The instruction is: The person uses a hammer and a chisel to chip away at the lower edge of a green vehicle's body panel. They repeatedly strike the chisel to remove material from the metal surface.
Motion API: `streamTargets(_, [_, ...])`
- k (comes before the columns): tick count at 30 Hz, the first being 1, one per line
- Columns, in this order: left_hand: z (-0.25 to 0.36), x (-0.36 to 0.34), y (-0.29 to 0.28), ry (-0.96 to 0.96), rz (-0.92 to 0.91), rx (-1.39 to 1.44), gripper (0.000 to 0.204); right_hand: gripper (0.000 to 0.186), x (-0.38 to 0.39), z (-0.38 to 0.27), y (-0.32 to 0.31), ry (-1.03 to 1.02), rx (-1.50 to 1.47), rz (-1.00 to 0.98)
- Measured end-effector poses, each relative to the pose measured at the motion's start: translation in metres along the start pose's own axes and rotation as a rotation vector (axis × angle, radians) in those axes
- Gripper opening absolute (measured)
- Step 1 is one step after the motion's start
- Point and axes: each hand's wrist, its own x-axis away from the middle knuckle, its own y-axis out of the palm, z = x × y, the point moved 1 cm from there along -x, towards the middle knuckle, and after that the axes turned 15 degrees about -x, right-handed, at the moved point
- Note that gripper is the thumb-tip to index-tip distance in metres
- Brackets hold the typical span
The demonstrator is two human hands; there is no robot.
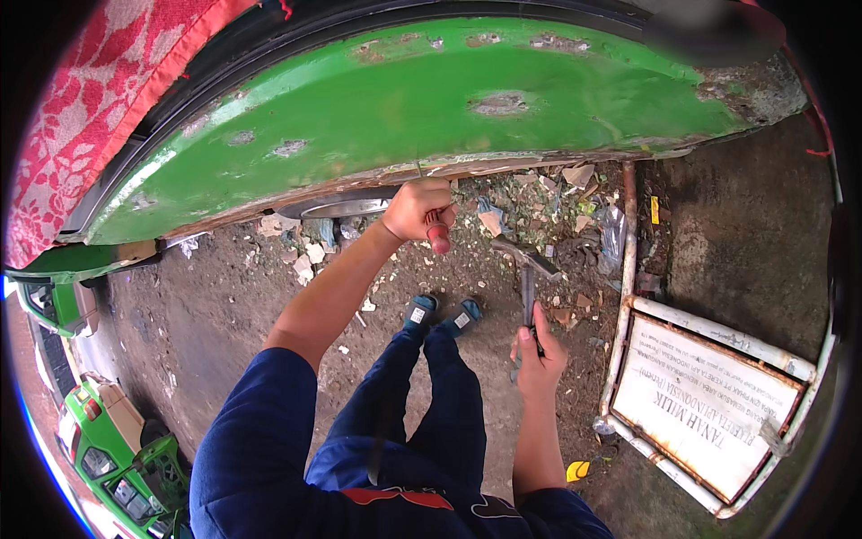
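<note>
My left hand (415, 208) is closed around the red handle of a screwdriver (438, 235). A thin shaft shows beyond the fist, pointing at the lower edge of a green vehicle body panel (377, 117); whether its tip touches the metal I cannot tell. My right hand (540, 352) grips a hammer (528, 292) by its dark handle. The hammer's metal head is up, a short way right of the screwdriver's butt and apart from it. Bare, rough grey-brown patches dot the panel, and its lower edge looks rusty and chipped.
Broken chips and debris (575, 216) litter the ground under the panel. A rusty white pipe frame with a signboard (700, 395) stands at the right. Red patterned cloth (117, 81) drapes over the upper left. Green vehicles (117, 449) are at the lower left. My sandalled feet (420, 312) are below.
</note>
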Motion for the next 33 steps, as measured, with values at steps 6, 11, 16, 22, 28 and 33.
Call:
streamTargets(6, [0.004,-0.003,0.004,0.023,0.042,-0.014,0.024,0.041,0.003,-0.005,-0.012,0.005,0.006,0.041])
streamTargets(11, [0.004,0.001,0.006,0.014,0.057,-0.01,0.024,0.04,0.014,-0.005,-0.012,-0.006,0.042,0.072])
streamTargets(16, [-0.003,0.006,0.0,-0.019,0.144,0.079,0.025,0.042,0.029,-0.003,0.008,-0.002,-0.016,0.132])
streamTargets(22, [-0.02,-0.009,-0.014,-0.11,0.261,0.165,0.027,0.041,0.022,-0.036,0.069,-0.123,0.01,0.084])
streamTargets(28, [-0.025,-0.012,-0.02,-0.079,0.188,0.15,0.009,0.042,-0.006,-0.079,0.12,-0.514,0.128,-0.052])
streamTargets(33, [-0.039,0.0,-0.011,-0.24,0.132,0.112,0.006,0.044,-0.016,-0.069,0.127,-0.37,0.435,-0.04])
